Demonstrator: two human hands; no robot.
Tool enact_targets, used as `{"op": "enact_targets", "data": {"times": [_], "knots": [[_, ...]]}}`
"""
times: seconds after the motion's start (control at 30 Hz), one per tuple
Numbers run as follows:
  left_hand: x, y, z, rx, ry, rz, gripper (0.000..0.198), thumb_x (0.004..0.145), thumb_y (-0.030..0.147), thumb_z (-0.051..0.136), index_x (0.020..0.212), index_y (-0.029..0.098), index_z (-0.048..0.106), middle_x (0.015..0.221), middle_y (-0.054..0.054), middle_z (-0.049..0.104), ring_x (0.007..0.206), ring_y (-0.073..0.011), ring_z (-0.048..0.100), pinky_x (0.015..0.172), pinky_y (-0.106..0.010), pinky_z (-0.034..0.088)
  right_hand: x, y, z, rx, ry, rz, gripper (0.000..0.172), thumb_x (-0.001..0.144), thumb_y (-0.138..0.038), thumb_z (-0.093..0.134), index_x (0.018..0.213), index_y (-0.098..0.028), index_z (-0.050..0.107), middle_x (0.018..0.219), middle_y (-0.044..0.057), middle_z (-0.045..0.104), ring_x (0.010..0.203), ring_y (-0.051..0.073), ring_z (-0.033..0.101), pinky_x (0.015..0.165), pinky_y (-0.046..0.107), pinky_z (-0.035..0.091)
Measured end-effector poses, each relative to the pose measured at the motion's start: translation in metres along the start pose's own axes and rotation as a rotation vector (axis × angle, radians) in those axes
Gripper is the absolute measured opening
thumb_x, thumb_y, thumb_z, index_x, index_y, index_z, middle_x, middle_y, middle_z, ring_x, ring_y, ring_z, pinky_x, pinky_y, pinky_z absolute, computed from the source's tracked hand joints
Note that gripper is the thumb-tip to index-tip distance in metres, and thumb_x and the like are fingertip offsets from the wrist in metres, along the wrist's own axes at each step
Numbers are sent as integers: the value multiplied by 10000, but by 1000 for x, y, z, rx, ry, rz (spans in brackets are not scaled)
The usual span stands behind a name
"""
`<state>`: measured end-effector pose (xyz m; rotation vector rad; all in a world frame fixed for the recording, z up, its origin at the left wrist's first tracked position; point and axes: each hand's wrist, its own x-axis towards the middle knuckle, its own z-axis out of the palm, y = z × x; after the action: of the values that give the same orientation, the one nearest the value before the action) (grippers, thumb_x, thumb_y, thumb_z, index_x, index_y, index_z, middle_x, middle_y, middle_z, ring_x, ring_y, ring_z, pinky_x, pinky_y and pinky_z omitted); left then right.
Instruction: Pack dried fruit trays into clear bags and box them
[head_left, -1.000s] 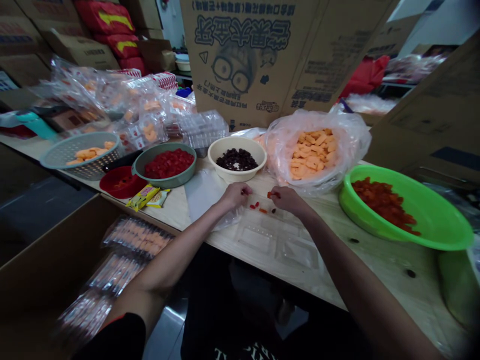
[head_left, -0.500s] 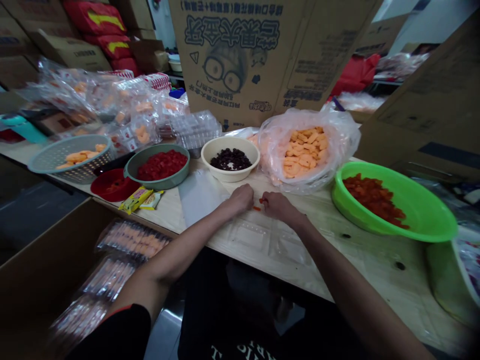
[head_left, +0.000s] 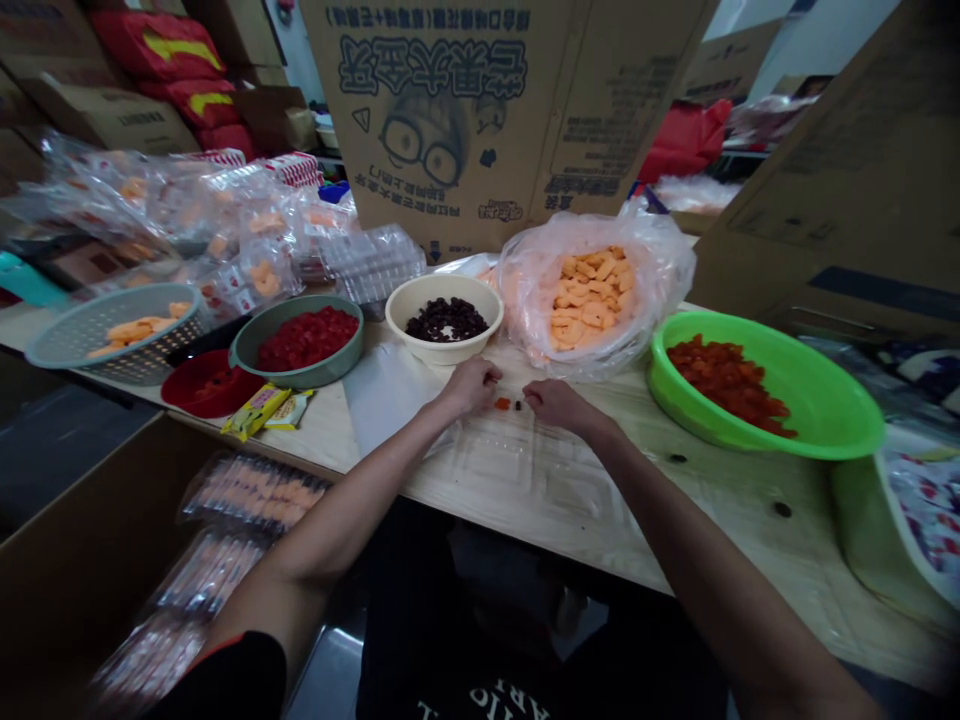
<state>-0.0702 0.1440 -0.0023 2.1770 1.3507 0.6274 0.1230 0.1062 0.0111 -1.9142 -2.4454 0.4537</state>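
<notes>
Left hand (head_left: 471, 387) and right hand (head_left: 559, 405) curled, grip unclear — two orange bits (head_left: 500, 404) between, one dark bit (head_left: 517, 405)

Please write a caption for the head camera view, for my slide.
Left hand and right hand flank small orange pieces on a wooden table.

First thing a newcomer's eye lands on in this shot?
The bright green plastic basin of dark orange-red pieces at the right of the table stands out first, beside a clear plastic bag of orange pieces. At centre front, the left hand and right hand sit either side of a few small orange bits on the pale wooden table. A big cardboard box with upside-down print looms behind.
</notes>
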Motion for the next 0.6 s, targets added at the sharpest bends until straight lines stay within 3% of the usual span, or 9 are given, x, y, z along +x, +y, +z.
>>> {"op": "enact_targets", "data": {"times": [0.17,0.27,0.33,0.4,0.5,0.6], "knots": [[8,6,19,-175,-2,17,187,808,81,620,911,145,763,925,-45,746,833,-150,672,837,-259,520,-7,14,-4,61,93,78,351,919,-114,431,1044,-144,757,1073,101,757,997,183,672,862,242,452],[12,8,26,-85,-19,23,235,830,91,592,985,148,759,990,-59,738,909,-166,671,861,-263,508,-20,31,-6,281,153,180,337,905,-173,437,1040,-147,745,882,61,744,735,155,644,665,239,475],[13,11,28,83,-100,40,277,815,99,588,1031,150,755,1033,-80,709,949,-193,658,858,-278,501,-30,42,-4,548,169,269,322,877,-215,450,1024,-147,728,701,16,668,536,122,521,493,220,393],[13,15,30,212,-204,84,263,791,112,601,995,154,761,1041,-97,675,926,-215,648,827,-290,499,-38,49,-1,749,153,311,322,851,-223,452,1025,-142,711,613,-14,595,467,105,433,432,208,317],[12,20,33,259,-295,153,191,784,105,594,876,149,755,1022,-114,645,876,-222,641,796,-298,493,-43,51,8,723,155,286,312,845,-194,451,999,-136,717,639,3,627,516,118,500,484,219,375],[11,22,36,288,-324,187,213,801,90,570,921,136,739,1047,-132,631,906,-238,640,806,-309,488,-45,38,18,444,195,167,326,856,-129,452,1008,-157,739,895,61,746,782,161,659,725,252,491]]}}
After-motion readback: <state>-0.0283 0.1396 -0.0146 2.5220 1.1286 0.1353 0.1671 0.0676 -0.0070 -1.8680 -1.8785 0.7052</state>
